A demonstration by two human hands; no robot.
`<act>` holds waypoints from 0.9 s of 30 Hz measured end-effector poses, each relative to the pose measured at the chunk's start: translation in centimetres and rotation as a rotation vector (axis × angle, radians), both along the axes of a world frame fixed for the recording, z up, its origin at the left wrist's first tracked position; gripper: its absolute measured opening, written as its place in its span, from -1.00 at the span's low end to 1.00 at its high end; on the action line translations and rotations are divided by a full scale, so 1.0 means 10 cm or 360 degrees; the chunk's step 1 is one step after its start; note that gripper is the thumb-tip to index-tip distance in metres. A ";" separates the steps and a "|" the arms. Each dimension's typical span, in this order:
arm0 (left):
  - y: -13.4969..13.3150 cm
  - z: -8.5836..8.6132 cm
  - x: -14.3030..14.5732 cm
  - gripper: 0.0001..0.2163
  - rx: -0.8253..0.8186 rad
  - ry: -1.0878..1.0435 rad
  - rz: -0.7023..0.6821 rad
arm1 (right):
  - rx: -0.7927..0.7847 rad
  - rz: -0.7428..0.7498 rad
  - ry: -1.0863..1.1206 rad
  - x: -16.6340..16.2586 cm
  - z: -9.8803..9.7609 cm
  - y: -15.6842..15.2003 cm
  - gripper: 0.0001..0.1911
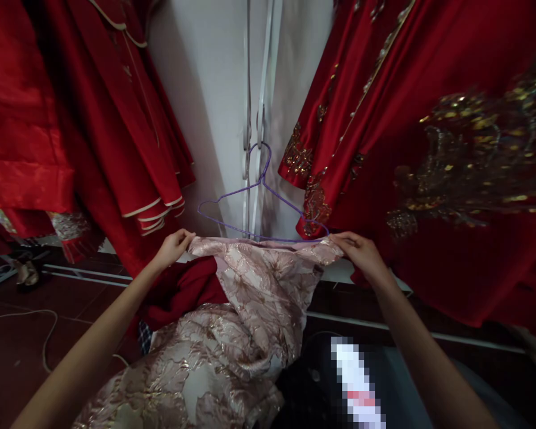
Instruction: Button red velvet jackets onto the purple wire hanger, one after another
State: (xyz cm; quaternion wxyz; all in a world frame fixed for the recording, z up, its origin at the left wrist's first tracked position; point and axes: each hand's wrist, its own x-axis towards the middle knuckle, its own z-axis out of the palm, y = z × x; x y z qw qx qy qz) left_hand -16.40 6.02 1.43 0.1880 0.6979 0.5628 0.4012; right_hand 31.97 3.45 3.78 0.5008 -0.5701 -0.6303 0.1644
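A pale pink brocade dress (268, 268) with a shiny floral pattern stretches between my two hands, its lower part bunched toward me. My left hand (177, 245) pinches the top edge at its left corner. On the opposite corner, my right hand (356, 247) grips the same edge between thumb and fingers. Just behind that edge hangs a purple wire hanger (239, 192), hooked onto a white metal fitting (259, 131). The hanger's bottom bar runs along the dress's top edge; whether the fabric is fastened to it I cannot tell.
Red garments (111, 113) hang on the left, and red gowns with gold sequins (473, 149) hang on the right. A dark red cloth (187, 289) lies beside the dress. White rack bars (87, 274) and a cable (53, 333) are low at the left.
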 end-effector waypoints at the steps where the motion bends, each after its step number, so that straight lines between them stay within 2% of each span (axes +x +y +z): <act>1: -0.02 -0.01 0.06 -0.63 -0.0014 -0.0053 0.0032 | -0.0052 0.0020 0.0019 0.00 0.00 -0.06 -0.66; 3: -0.04 -0.01 0.19 -0.66 -0.0084 -0.0200 0.0033 | -0.0150 0.0025 0.0106 0.01 0.02 -0.16 -0.66; 5: -0.03 0.01 0.30 -0.65 -0.0157 -0.0289 -0.0064 | -0.0185 0.0037 0.0114 0.04 0.03 -0.25 -0.65; 8: -0.02 0.09 0.42 -0.59 -0.0068 -0.0276 -0.0203 | -0.0224 0.0127 0.0026 0.06 0.02 -0.35 -0.63; 11: -0.08 0.24 0.55 -0.55 0.0050 -0.0260 -0.0294 | -0.0263 0.0402 -0.0132 -0.06 0.05 -0.45 -0.63; 14: -0.19 0.46 0.76 -0.59 0.0091 -0.0069 -0.0529 | -0.0179 0.0587 -0.0298 -0.34 0.17 -0.53 -0.67; 17: -0.24 0.65 1.03 -0.72 0.0223 0.0306 -0.0768 | 0.0189 0.0415 -0.0450 -0.65 0.35 -0.56 -0.75; 20: -0.17 0.70 1.27 -0.75 0.0447 0.0628 -0.0839 | 0.0586 0.0162 -0.0526 -0.79 0.49 -0.47 -0.80; 23: -0.07 0.58 1.41 -0.77 0.0570 0.0725 -0.0852 | 0.0767 -0.0048 -0.0475 -0.65 0.51 -0.28 -0.81; 27: 0.00 0.36 1.46 -0.76 0.0504 0.0658 -0.0860 | 0.0814 -0.0481 -0.0425 -0.18 0.37 -0.03 -0.75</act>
